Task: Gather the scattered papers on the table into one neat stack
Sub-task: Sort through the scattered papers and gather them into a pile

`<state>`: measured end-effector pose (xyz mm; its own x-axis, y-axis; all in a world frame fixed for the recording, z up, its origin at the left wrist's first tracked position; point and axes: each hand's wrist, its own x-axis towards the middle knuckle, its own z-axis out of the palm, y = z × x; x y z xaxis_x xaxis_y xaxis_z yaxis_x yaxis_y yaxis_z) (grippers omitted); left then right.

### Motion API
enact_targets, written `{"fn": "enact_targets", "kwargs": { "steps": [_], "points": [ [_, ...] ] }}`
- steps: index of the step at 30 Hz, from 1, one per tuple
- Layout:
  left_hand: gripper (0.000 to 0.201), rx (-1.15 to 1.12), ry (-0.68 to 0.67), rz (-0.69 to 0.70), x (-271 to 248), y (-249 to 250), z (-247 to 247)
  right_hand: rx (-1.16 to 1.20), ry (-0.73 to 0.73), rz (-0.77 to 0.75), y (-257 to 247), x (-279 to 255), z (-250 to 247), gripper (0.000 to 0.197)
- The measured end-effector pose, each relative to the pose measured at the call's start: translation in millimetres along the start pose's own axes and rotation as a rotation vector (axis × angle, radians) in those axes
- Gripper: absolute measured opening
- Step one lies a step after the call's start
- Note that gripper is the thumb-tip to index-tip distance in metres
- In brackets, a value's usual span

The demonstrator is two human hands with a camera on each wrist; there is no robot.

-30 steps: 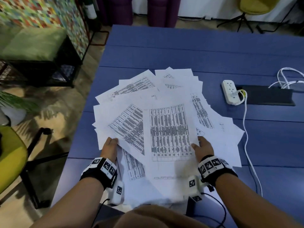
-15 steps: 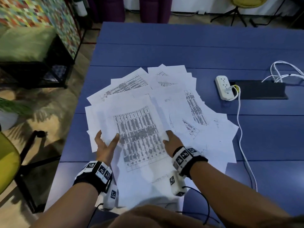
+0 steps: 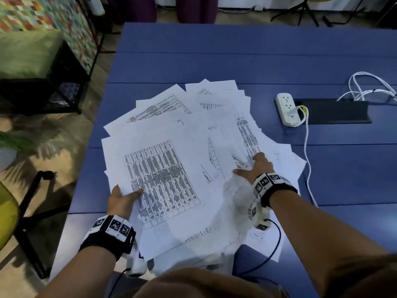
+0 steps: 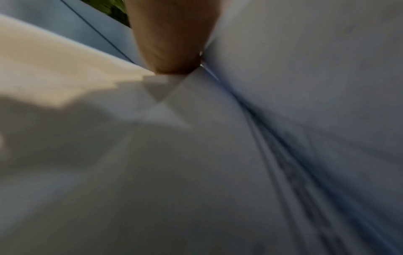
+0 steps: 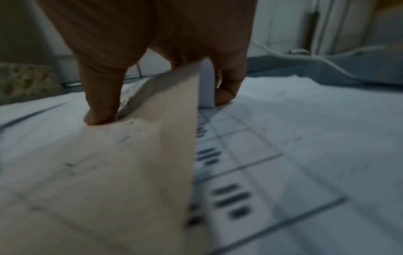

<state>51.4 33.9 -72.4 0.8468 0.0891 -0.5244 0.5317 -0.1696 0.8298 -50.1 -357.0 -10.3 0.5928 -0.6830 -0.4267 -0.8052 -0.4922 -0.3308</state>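
The left hand (image 3: 123, 201) has its fingers hidden under the papers (image 3: 193, 147) it grips, and the left wrist view is too blurred to read any print. The near edge of the papers is hidden behind the person's body, and the white cables (image 3: 369, 87) run off the head view's right edge.

Blue table (image 3: 236, 50) fills view. Wood-look floor (image 3: 71, 134) at left. Green-cushioned black bench (image 3: 32, 61) w/ multicolour mosaic panel (image 3: 32, 11) behind. Yellow-green chair (image 3: 8, 214) near left edge. Purple curtains (image 3: 195, 7) far back.
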Motion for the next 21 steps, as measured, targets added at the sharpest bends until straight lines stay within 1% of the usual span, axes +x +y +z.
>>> {"fn": "enact_targets", "kwargs": {
  "steps": [2,4,5,8,9,10,11,13,15,17,19,21],
  "points": [
    [0.087,0.019,0.03,-0.024,2.4,2.3,-8.6,0.025,-0.052,0.026,-3.0,0.4,0.3,0.083],
    [0.071,0.002,0.048,0.001,5.1,1.9,-16.6,-0.074,-0.095,0.002,-8.8,1.7,0.1,0.09],
    [0.064,0.0,0.051,0.019,6.1,0.7,-19.1,-0.057,-0.09,-0.019,-12.3,2.9,1.1,0.091],
    [0.058,-0.008,0.016,0.037,-1.5,3.4,-20.5,0.134,-0.094,-0.065,-21.5,6.0,5.2,0.086],
    [0.056,-0.009,0.006,0.04,-4.6,4.8,-19.0,0.195,-0.104,-0.057,-25.1,5.8,5.9,0.085],
    [0.057,-0.001,-0.005,0.058,-7.7,5.4,-16.2,0.24,-0.117,-0.049,-27.8,6.2,6.9,0.079],
    [0.061,-0.001,-0.032,0.071,-11.3,7.6,-13.3,0.261,-0.125,-0.041,-30.5,5.5,7.1,0.069],
    [0.063,-0.027,-0.072,0.094,-15.2,10.6,-10.8,0.212,-0.116,-0.036,-35.4,2.6,5.6,0.051],
    [0.059,-0.068,-0.076,0.096,-16.3,8.6,-9.1,0.162,-0.083,-0.038,-37.7,0.9,2.2,0.045],
    [0.059,-0.091,-0.084,0.097,-19.3,8.4,-6.5,0.213,-0.011,-0.042,-39.8,-2.3,-10.0,0.037],
    [0.061,-0.083,-0.104,0.107,-18.6,7.6,-3.1,0.274,0.098,-0.054,-42.2,-6.8,-31.5,0.031],
    [0.067,-0.1,-0.11,0.108,-15.3,4.9,-2.2,0.251,0.216,-0.114,-46.4,-12.6,-58.3,0.027]
  ]
}}
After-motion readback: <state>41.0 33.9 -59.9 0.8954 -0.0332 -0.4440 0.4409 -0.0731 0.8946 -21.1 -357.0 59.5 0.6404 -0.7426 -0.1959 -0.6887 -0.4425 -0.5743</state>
